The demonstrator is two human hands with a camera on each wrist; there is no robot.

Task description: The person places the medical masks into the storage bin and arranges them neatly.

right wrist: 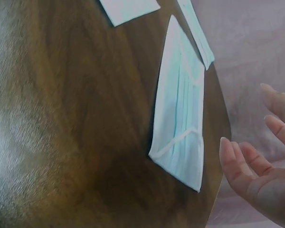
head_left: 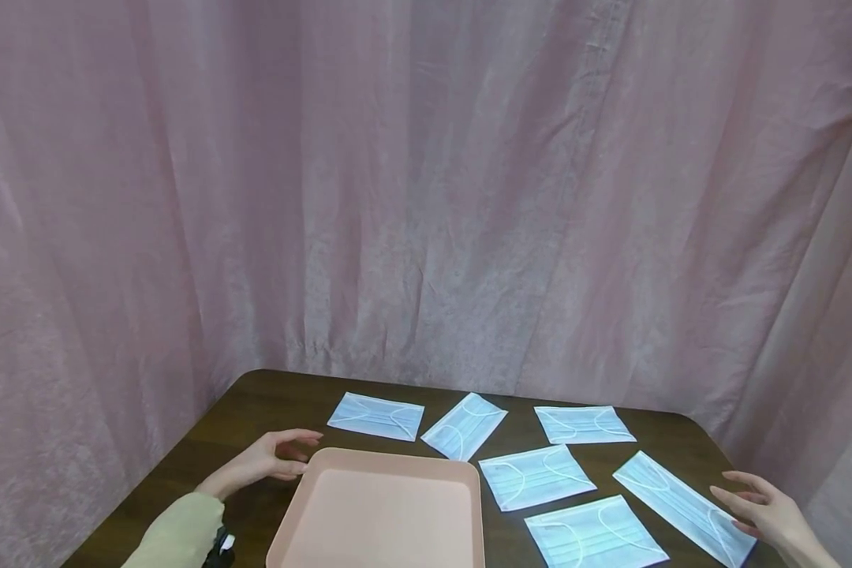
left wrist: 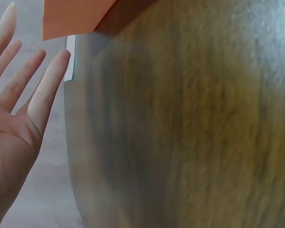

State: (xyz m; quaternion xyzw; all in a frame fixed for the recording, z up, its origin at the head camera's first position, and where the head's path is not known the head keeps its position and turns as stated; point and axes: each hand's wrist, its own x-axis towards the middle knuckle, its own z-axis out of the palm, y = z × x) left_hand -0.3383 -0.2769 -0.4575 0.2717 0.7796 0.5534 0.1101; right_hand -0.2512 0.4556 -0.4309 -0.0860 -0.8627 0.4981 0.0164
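At the left edge of a pink tray [head_left: 397, 513], my left hand [head_left: 273, 457] hovers with relaxed fingers, its fingertips right at the tray's upper left corner in the head view. In the left wrist view, that hand [left wrist: 19, 104] holds nothing, and part of the tray [left wrist: 71, 19] shows above it. My right hand [head_left: 763, 509] is near the outer end of a blue face mask [head_left: 685, 509] on the right of the table. Its fingers [right wrist: 232, 159] are loosely bent and hold nothing; the mask [right wrist: 180, 109] lies flat beside them.
Several other blue masks lie spread on the dark wooden table [head_left: 255, 402]: two along the back left, including one mask [head_left: 376, 416], one mask [head_left: 585, 424] at the back right, and two right of the tray, the nearest mask [head_left: 596, 535] included. A pink curtain [head_left: 426, 197] hangs behind.
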